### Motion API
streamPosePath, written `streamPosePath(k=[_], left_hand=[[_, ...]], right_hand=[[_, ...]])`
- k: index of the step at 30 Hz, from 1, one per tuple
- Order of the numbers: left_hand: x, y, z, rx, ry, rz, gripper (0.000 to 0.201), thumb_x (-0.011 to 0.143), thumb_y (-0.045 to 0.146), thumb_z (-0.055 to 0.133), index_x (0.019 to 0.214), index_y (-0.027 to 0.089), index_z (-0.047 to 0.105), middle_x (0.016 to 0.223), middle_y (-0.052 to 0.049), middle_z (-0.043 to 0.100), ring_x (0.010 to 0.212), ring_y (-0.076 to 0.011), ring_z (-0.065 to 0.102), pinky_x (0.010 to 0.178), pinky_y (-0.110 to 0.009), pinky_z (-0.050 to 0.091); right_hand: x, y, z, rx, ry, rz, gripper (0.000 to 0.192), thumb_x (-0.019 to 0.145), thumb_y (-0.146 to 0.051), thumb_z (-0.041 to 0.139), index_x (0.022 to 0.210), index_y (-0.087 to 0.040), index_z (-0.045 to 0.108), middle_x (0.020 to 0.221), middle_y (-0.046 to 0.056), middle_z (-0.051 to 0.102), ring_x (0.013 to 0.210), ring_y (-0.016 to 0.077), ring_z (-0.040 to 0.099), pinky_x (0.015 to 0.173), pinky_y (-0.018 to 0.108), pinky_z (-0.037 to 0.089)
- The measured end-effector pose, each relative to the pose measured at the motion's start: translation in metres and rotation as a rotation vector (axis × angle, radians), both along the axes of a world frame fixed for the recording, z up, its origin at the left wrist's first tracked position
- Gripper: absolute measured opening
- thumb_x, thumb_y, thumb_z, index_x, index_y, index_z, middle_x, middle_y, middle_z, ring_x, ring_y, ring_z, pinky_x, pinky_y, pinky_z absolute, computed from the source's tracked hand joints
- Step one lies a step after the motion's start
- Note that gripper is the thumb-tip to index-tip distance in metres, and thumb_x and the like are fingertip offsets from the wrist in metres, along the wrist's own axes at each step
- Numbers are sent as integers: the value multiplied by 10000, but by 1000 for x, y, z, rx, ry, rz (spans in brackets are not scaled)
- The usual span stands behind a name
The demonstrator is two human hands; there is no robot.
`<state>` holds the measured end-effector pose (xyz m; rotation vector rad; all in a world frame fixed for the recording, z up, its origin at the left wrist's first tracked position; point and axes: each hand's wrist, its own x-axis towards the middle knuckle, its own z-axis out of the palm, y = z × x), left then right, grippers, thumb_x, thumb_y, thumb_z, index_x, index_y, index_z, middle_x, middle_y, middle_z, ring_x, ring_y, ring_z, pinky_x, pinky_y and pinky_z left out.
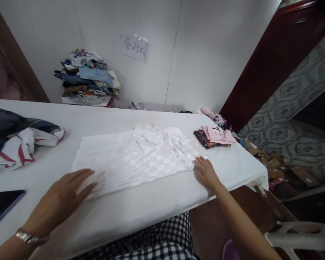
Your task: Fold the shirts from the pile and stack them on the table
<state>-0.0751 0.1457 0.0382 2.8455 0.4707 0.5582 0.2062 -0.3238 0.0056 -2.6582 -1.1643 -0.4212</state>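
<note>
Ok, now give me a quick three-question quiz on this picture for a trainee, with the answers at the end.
1. True or false: the phone lies to the left of the white garment.
2. Multiple choice: what color is the top garment on the small stack beyond the right hand? A, blue; B, pink; C, green.
3. Fill in the blank: a silver band circles the ____ wrist.

Key: 1, true; 2, B; 3, left.

Pale wall beside dark-red woodwork
</note>
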Motion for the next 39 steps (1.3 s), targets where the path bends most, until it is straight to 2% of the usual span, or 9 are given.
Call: streamPosePath(k=[3,7,14,19,26,29,32,35,39], left_hand=[[-12,6,-19,6,92,-218,463,761,535,461,1079,288,689,1230,-42,651,1121,-248,600,1017,-365,440],[-16,18,-28,25,155,-184,421,726,397,460,1060,309,700,1233,-23,652,1111,-251,608,1009,-400,454],[6,4,6,-3,191,-100,536,589,153,408,1024,221,714,1166,-91,683,1097,-292,606,988,-458,456],[-2,-8,24,44,167,-144,508,651,108,376,1017,207,714,1049,-93,720,1015,-270,629,913,-416,494],[-35,-16,-4,17,153,-126,521,695,107,393,1084,259,705,1148,-48,694,1075,-278,624,941,-459,499],[-40,-18,-6,-15,167,-112,583,636,103,450,1135,289,685,1211,-33,660,1131,-291,599,986,-485,474],[-42,-18,8,-98,237,-114,544,675,234,558,1205,333,637,1260,-30,628,1164,-310,579,992,-488,468],[-26,-15,31,-234,317,-100,573,727,500,590,1267,310,588,1342,-54,565,1205,-305,551,1025,-460,436],[42,-10,57,-316,248,-64,564,784,583,489,1210,239,621,1305,-86,601,1137,-277,591,990,-403,444]], right_hand=[[2,-15,-4,-41,-12,-18,521,791,-91,431,1286,-201,551,1412,91,488,1353,281,365,1078,547,294],[15,-20,-11,-14,-67,-25,524,781,-47,405,1261,-165,579,1367,120,530,1325,275,406,1043,505,372],[44,-8,-12,-6,-66,-9,439,808,-52,389,1124,-152,676,1180,109,667,1128,245,596,951,432,477],[51,-20,0,46,-148,-28,402,830,-122,382,1053,-182,711,1086,85,710,1009,242,659,897,419,501],[38,-44,-28,47,-89,51,411,846,-146,367,1053,-192,718,1144,92,686,1090,252,630,932,449,496],[34,-45,-32,16,-55,13,448,802,-96,369,1085,-182,706,1188,105,663,1162,272,586,963,483,475],[27,-38,-19,14,-39,-38,509,746,-65,385,1137,-210,678,1253,92,625,1256,305,503,997,564,422],[15,-10,4,146,-37,48,515,783,-89,395,1227,-220,619,1319,86,578,1321,286,429,1042,561,388],[-2,54,28,256,34,262,422,909,-238,443,1320,-254,541,1373,81,530,1352,257,390,1069,501,385]])
